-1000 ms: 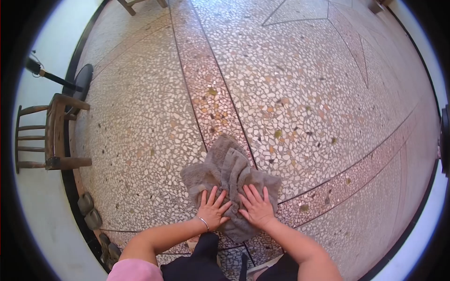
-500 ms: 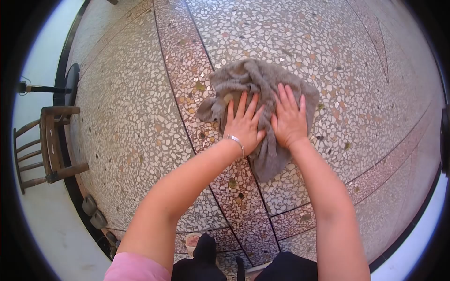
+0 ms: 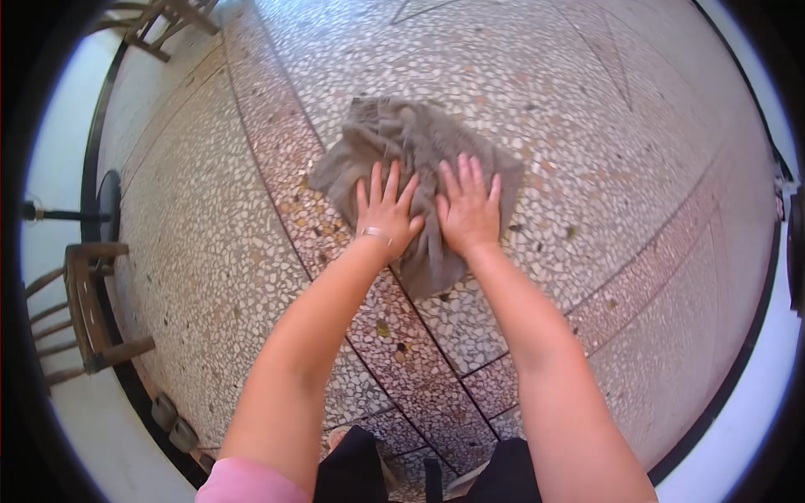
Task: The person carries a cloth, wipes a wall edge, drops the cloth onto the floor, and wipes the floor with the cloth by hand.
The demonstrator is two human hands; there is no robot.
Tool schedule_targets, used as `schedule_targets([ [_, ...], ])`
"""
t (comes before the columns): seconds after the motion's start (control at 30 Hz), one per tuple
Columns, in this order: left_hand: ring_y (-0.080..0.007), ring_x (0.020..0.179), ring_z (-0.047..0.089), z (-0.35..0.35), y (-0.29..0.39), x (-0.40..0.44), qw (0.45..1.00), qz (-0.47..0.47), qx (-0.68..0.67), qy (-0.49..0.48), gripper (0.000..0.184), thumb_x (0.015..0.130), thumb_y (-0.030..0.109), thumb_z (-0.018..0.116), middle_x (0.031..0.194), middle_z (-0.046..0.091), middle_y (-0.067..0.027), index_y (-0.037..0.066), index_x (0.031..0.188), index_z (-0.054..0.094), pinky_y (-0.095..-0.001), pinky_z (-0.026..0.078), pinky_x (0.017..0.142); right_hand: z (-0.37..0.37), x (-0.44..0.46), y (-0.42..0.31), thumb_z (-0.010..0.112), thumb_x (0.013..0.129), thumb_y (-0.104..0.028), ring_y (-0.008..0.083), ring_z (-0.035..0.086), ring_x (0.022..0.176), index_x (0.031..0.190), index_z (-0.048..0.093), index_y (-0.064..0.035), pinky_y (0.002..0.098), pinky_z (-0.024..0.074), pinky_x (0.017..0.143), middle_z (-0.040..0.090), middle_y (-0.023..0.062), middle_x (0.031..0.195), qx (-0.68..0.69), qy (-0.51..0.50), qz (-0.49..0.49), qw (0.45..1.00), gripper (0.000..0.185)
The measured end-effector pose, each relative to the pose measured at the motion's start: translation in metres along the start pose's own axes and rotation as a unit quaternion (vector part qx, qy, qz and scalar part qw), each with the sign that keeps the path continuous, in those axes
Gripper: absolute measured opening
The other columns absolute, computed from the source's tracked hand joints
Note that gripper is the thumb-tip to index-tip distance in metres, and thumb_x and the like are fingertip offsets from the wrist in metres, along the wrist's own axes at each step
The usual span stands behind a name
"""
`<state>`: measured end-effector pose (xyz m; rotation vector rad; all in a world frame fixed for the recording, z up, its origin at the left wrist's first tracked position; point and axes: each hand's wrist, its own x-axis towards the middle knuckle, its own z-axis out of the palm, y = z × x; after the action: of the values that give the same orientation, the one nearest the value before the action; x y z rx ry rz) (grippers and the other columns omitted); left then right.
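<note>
Cloth (image 3: 428, 189), gray-brown and wrinkled, is lying on the speckled stone floor (image 3: 226, 277), out in front of the person's legs (image 3: 513, 471). Both hands are resting flat on top of it. The left hand (image 3: 386, 220) is spreading its fingers wide, with a silver bracelet (image 3: 377, 234) going around the wrist. The right hand (image 3: 471, 216) is lying just beside it, its fingers spreading a little and its thumb sticking out. No fingers are pinching the cloth.

A second ago the cloth was sitting close to the legs; now it is lying farther out, and the arms (image 3: 549, 360) are reaching longer. So the hands seem to be pushing it along, and it is covering a new bit of floor.

The cloth is hiding the floor under it, and the palms are facing down out of sight. The top edge is cutting off some wooden furniture (image 3: 147, 46), maybe a chair. The dark trousers are hiding most of the feet. A dark thing (image 3: 796, 251) by the right wall is looking too dim to name.
</note>
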<state>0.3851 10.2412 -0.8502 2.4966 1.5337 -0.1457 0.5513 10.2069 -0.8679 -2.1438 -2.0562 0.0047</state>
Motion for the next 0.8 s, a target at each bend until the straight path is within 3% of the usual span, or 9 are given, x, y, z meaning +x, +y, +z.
schedule_targets([
  [0.07,-0.0428,0.151,0.002,0.009,0.012,-0.037,0.998,0.055,-0.004,-0.002,0.083,0.084,0.050,0.062,0.163,0.012,-0.0193,0.013,0.152,0.035,-0.0617,0.007,0.118,-0.009,-0.036,0.008,0.056,0.093,-0.040,0.0263,0.021,0.149,0.149,0.041,-0.0185,0.0594,0.0163,0.118,0.028,0.0107,0.160,0.036,-0.008,-0.030,0.999,0.062],
  [0.2,-0.0489,0.149,0.001,0.016,0.051,-0.120,0.983,0.159,0.000,-0.088,0.086,0.080,0.062,0.062,0.161,0.012,-0.0257,0.005,0.144,0.047,-0.0679,0.006,0.114,-0.036,-0.126,0.029,0.062,0.088,-0.041,0.0273,0.021,0.149,0.148,0.043,-0.0184,0.0604,0.0162,0.117,0.029,0.0112,0.159,0.063,-0.076,-0.093,0.991,0.067],
  [0.3,-0.0455,0.150,0.005,0.019,0.093,-0.159,0.964,0.196,0.005,-0.178,0.085,0.080,0.067,0.061,0.162,0.018,-0.0200,0.015,0.146,0.046,-0.0704,0.008,0.112,-0.055,-0.182,0.070,0.064,0.086,-0.041,0.0263,0.022,0.149,0.147,0.044,-0.0186,0.0603,0.0154,0.117,0.029,0.0097,0.160,0.096,-0.117,-0.107,0.983,0.068],
  [0.4,-0.0448,0.149,0.007,0.027,0.131,-0.139,0.968,0.193,-0.018,-0.161,0.082,0.081,0.065,0.062,0.162,0.019,-0.0172,0.016,0.146,0.046,-0.0696,0.008,0.113,-0.064,-0.182,0.110,0.065,0.084,-0.038,0.0258,0.022,0.149,0.147,0.044,-0.0197,0.0605,0.0142,0.117,0.029,0.0078,0.160,0.135,-0.150,-0.080,0.976,0.069],
  [0.5,-0.0400,0.151,0.006,0.022,0.176,-0.073,0.975,0.195,-0.001,-0.108,0.085,0.081,0.063,0.064,0.163,0.018,-0.0124,0.018,0.150,0.042,-0.0657,0.008,0.115,-0.055,-0.154,0.142,0.062,0.085,-0.033,0.0256,0.022,0.149,0.148,0.042,-0.0205,0.0599,0.0143,0.118,0.029,0.0077,0.160,0.088,-0.091,0.002,0.992,0.067],
  [0.57,-0.0420,0.151,0.004,0.020,0.201,-0.030,0.976,0.202,0.004,-0.086,0.088,0.081,0.060,0.065,0.163,0.016,-0.0166,0.013,0.151,0.039,-0.0650,0.007,0.116,-0.050,-0.128,0.170,0.059,0.087,-0.029,0.0247,0.023,0.149,0.148,0.041,-0.0207,0.0592,0.0146,0.118,0.029,0.0072,0.160,0.050,-0.032,0.071,0.996,0.065],
  [0.8,-0.0386,0.152,-0.001,0.017,0.254,0.072,0.984,0.170,0.015,-0.044,0.090,0.083,0.060,0.064,0.165,0.009,-0.0132,0.017,0.155,0.030,-0.0624,0.005,0.117,-0.032,-0.060,0.254,0.055,0.092,-0.038,0.0228,0.023,0.149,0.150,0.040,-0.0234,0.0584,0.0156,0.118,0.027,0.0052,0.161,-0.022,0.019,0.129,0.991,0.061],
])
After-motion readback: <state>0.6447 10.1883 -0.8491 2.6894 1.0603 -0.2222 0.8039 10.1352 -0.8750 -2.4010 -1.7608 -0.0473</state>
